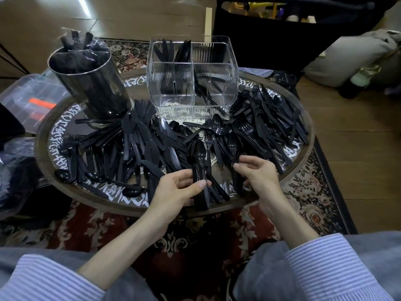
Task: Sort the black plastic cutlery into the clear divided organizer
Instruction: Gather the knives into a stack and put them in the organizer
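Black plastic knives, forks and spoons lie heaped (138, 146) across a round table (303, 118). The clear divided organizer (192, 101) stands at the table's far middle, with knives in a back-left compartment and a few pieces leaning in the right compartment. My left hand (175, 187) is shut on a nested stack of spoons (199, 161), bowls pointing away from me. My right hand (258, 172) pinches the handles of another bunch of spoons (233, 144) that still rests on the pile.
A tall dark cylinder (91, 83) holding bagged cutlery stands at the back left of the table. A clear plastic bin (28, 101) sits to the left on the floor. A patterned rug (310, 198) lies under the table. A black chair (271, 40) stands behind the organizer.
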